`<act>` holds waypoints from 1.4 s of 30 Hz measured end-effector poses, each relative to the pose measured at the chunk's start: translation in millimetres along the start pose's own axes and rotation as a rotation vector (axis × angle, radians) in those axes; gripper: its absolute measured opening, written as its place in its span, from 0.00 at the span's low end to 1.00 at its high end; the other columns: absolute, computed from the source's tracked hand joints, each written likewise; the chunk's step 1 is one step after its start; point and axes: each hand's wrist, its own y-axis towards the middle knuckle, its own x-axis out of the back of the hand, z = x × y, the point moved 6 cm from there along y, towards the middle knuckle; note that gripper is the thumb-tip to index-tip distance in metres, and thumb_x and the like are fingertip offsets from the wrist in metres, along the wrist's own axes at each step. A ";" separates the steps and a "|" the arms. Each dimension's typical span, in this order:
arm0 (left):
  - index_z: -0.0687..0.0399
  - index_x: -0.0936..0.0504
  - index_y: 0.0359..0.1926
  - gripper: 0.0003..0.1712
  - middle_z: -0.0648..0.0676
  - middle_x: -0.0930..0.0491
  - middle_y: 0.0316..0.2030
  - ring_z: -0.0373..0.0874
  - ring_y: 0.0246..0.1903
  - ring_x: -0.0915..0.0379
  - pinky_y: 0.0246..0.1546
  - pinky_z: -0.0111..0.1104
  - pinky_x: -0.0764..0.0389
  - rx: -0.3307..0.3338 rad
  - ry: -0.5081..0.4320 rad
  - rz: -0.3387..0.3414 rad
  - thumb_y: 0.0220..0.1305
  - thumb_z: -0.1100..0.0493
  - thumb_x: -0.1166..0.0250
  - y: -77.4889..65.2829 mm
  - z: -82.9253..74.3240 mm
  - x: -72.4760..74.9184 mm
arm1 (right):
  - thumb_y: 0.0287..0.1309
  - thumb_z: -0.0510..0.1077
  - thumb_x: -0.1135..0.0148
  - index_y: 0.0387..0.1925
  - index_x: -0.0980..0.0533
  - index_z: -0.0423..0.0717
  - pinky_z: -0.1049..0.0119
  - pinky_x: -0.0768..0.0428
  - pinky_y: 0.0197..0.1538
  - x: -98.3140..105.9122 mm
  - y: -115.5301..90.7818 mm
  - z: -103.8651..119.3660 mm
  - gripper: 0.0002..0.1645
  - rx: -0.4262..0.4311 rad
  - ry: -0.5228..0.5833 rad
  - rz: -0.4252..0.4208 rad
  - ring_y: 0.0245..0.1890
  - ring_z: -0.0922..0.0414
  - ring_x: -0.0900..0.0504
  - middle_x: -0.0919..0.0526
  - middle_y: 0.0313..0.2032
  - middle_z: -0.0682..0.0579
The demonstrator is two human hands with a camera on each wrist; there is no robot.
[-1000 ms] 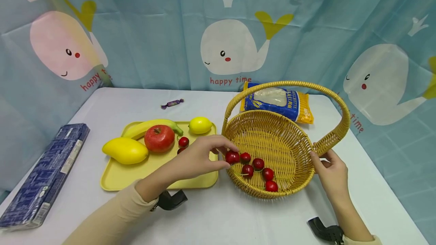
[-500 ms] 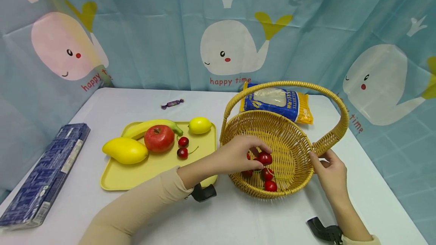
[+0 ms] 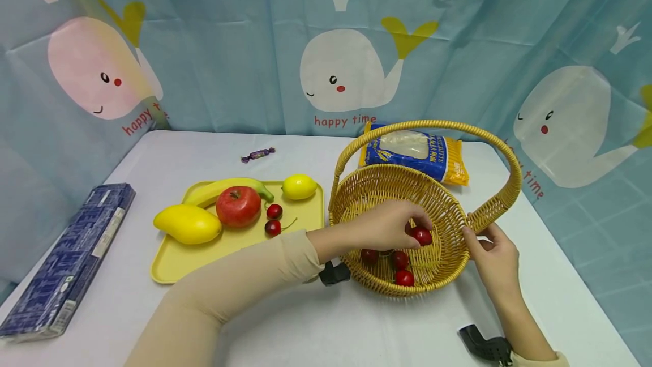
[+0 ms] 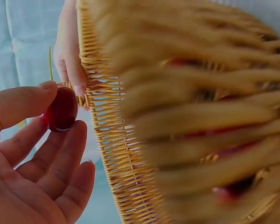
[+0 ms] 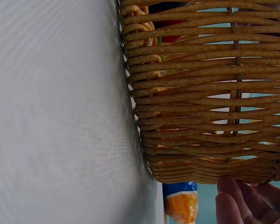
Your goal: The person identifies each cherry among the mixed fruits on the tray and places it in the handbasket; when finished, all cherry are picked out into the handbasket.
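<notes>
My left hand (image 3: 389, 225) reaches over the wicker basket (image 3: 450, 200) and pinches a dark red cherry (image 3: 422, 236) between thumb and fingers. In the left wrist view, the pinched cherry (image 4: 63, 109) has a thin green stem pointing up. Several other cherries lie inside toward the near side, one of them a bright red cherry (image 3: 404, 278); my left forearm and hand hide part of the basket floor. At the basket's right side, below the handle's base, my right hand (image 3: 496, 259) grips the rim. In the right wrist view its fingers (image 5: 228, 198) are at the woven wall.
A yellow tray (image 3: 168, 265) on the left bears a mango (image 3: 187, 224), banana (image 3: 214, 190), apple (image 3: 238, 207), lemon (image 3: 299, 187) and two cherries (image 3: 273, 227). A blue-yellow noodle packet (image 3: 433, 157) lies behind the basket, a purple candy (image 3: 258, 155) farther back. A blue flat packet (image 3: 66, 259) lies far left.
My left hand has moved right with the cherry, from the basket's left rim to over its middle right. The two cherries on the tray came into full sight. My right hand stayed put.
</notes>
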 end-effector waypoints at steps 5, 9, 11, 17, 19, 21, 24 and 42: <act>0.50 0.20 0.46 0.16 0.42 0.22 0.39 0.30 0.37 0.30 0.38 0.16 0.32 -0.004 0.021 0.028 0.54 0.60 0.32 13.8 -3.6 0.9 | 0.60 0.45 0.42 0.53 0.28 0.38 0.76 0.22 0.25 -0.1 -0.1 0.7 0.22 -0.018 -0.010 0.017 0.24 0.71 0.22 0.26 0.31 0.63; 0.50 0.20 0.45 0.16 0.42 0.22 0.38 0.30 0.39 0.30 0.39 0.16 0.32 0.010 0.043 0.063 0.53 0.60 0.31 21.4 -4.5 -0.6 | 0.59 0.44 0.41 0.53 0.28 0.38 0.76 0.22 0.24 -0.3 -0.4 0.6 0.22 -0.026 -0.001 0.018 0.24 0.70 0.21 0.26 0.31 0.65; 0.51 0.20 0.45 0.16 0.43 0.22 0.38 0.31 0.39 0.29 0.39 0.16 0.32 0.006 0.059 0.082 0.53 0.60 0.31 24.8 -5.0 -1.0 | 0.59 0.44 0.41 0.53 0.28 0.38 0.76 0.22 0.24 -0.2 -0.4 1.0 0.22 -0.026 0.003 0.016 0.24 0.70 0.21 0.26 0.31 0.65; 0.52 0.20 0.44 0.16 0.43 0.22 0.36 0.31 0.38 0.29 0.39 0.16 0.32 0.001 0.113 0.117 0.52 0.60 0.30 38.3 -6.3 4.6 | 0.59 0.44 0.41 0.52 0.28 0.39 0.75 0.22 0.24 -0.4 0.4 1.5 0.21 -0.024 0.005 0.015 0.24 0.70 0.21 0.26 0.31 0.64; 0.51 0.20 0.44 0.16 0.42 0.23 0.35 0.31 0.37 0.30 0.38 0.17 0.32 0.015 0.123 0.122 0.52 0.60 0.30 43.0 -5.2 4.3 | 0.59 0.45 0.41 0.53 0.28 0.39 0.75 0.22 0.24 -0.6 0.3 1.5 0.22 -0.027 0.005 0.017 0.24 0.70 0.21 0.26 0.31 0.64; 0.51 0.20 0.43 0.16 0.41 0.23 0.33 0.31 0.36 0.30 0.37 0.17 0.31 0.035 0.119 0.134 0.51 0.61 0.30 47.1 -3.1 1.2 | 0.59 0.45 0.41 0.53 0.28 0.39 0.75 0.22 0.24 -0.6 -0.1 1.8 0.22 -0.028 0.004 0.018 0.24 0.70 0.21 0.26 0.31 0.64; 0.51 0.19 0.40 0.15 0.42 0.24 0.31 0.32 0.34 0.29 0.34 0.18 0.30 0.064 0.112 0.166 0.49 0.64 0.30 52.4 0.2 -6.4 | 0.60 0.45 0.41 0.53 0.28 0.39 0.75 0.22 0.24 -0.4 -0.7 2.2 0.22 -0.029 0.002 0.016 0.24 0.70 0.21 0.25 0.31 0.64; 0.49 0.19 0.34 0.16 0.43 0.24 0.30 0.34 0.32 0.29 0.29 0.21 0.28 0.167 0.205 0.363 0.42 0.67 0.26 68.5 21.1 -47.6 | 0.59 0.45 0.40 0.52 0.27 0.41 0.77 0.23 0.25 0.3 -1.3 -0.1 0.21 -0.048 -0.022 0.001 0.24 0.71 0.22 0.26 0.31 0.64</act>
